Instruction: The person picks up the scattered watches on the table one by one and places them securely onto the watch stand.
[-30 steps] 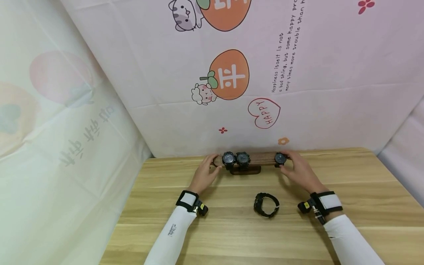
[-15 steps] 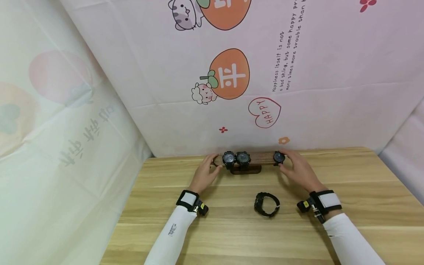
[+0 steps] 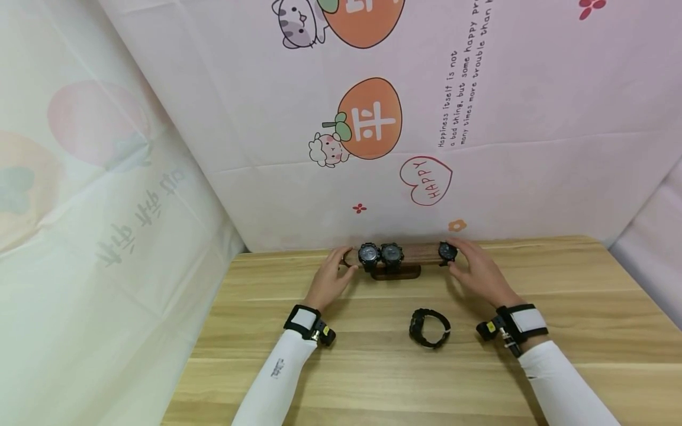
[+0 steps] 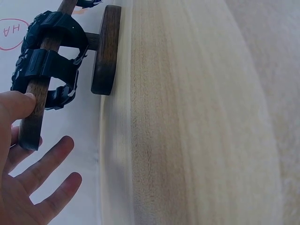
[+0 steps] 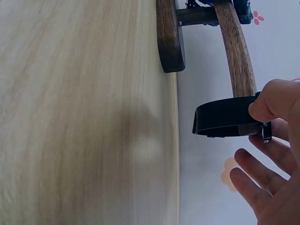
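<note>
A dark wooden watch stand (image 3: 421, 254) stands at the back of the table, its horizontal bar raised on a flat base (image 3: 396, 273). Two black watches, one (image 3: 369, 254) beside the other (image 3: 392, 254), are looped round the left half of the bar. My left hand (image 3: 326, 285) grips the bar's left end, thumb on the near face and other fingers spread beyond it. With thumb and fingers, my right hand (image 3: 483, 277) pinches a third black watch (image 3: 447, 251). In the right wrist view, that watch's strap (image 5: 225, 115) encircles the bar's end (image 5: 238, 56).
Another black watch (image 3: 415, 327) lies on its side on the wooden table (image 3: 373, 378), between my forearms and nearer to me. A white printed cloth (image 3: 298, 219) hangs right behind the stand, and another cloth (image 3: 133, 296) hangs at the left.
My right hand has moved slightly left, sliding its watch a short way along the bar toward the other two. The left hand keeps its grip on the bar's end.
</note>
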Tool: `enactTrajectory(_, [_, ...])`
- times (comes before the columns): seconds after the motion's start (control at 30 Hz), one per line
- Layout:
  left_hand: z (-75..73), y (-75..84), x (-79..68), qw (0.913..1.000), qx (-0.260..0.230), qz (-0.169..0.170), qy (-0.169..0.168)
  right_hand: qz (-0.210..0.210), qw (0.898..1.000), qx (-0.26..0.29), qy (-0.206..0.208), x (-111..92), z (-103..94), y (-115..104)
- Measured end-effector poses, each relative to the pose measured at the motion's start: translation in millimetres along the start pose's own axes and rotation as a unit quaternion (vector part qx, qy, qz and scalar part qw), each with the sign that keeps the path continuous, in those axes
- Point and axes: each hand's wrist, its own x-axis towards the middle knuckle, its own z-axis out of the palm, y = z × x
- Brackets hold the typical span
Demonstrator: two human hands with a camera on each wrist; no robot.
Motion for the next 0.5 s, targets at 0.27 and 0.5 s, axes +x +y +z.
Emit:
enactTrajectory(0.27, [0.9,-1.1,1.6,1.0000,0.004,-0.001,0.003,-0.005,1.000,0.010,-0.008,1.9,0.0,-1.3])
enactTrajectory(0.5, [1.4,-2.7,1.1,1.0000,0.006,-0.002,0.001,-0.011,1.000,0.014,-0.013,2.4,2.9,-1.6])
